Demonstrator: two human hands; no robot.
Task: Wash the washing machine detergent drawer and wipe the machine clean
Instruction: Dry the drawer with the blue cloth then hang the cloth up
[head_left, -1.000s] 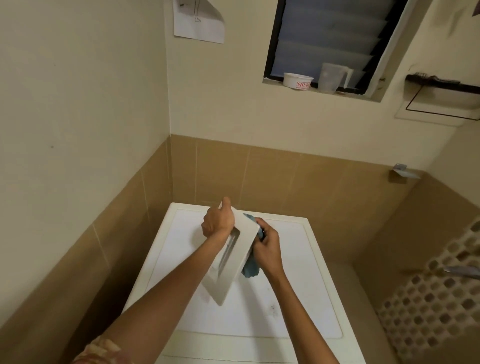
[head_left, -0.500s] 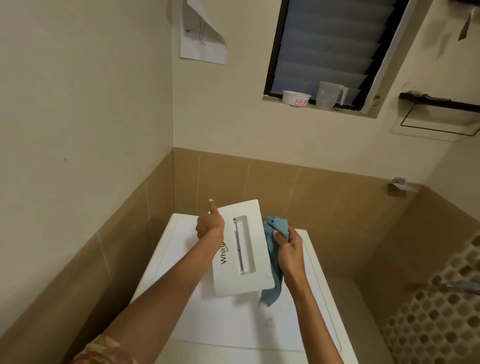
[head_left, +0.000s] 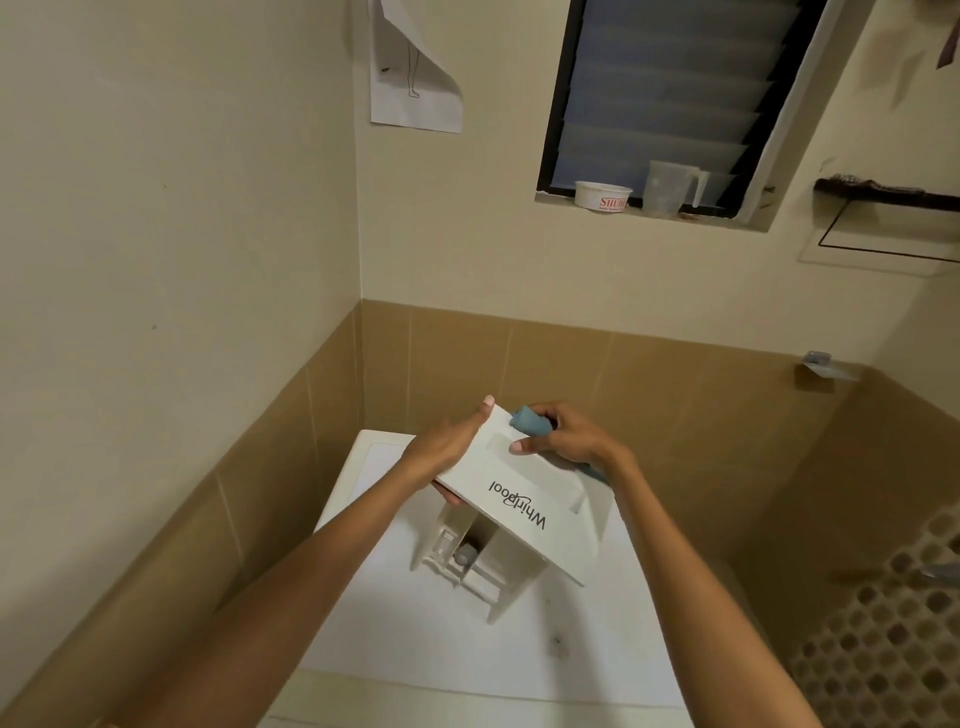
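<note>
Two bare hands hold one white detergent drawer (head_left: 524, 506) above the top of the washing machine (head_left: 415, 634). The left hand (head_left: 449, 447) grips the drawer's far left edge: its thumb lies flat along the front panel, pointing away from the person, while its other fingers curl beneath the panel, their tips just showing under the near left corner. The right hand (head_left: 569, 441) is closed around a bunched blue cloth (head_left: 530, 422), and presses it against the panel's far corner, just beside the left thumb tip. The right thumb rests on the panel next to the recessed handle slot. A little more blue cloth peeks out under the right wrist.

The drawer is tilted, its front panel facing up towards the camera, with the "Whirlpool" lettering upside down. Its compartments hang below the panel on the near side of both hands, open towards the person, with a small grey piece inside one of them. Whether the drawer's lower end touches the machine top I cannot tell.

Beyond the fingers, a white tub (head_left: 602, 196) and a clear jug (head_left: 670, 188) stand on the window ledge.
</note>
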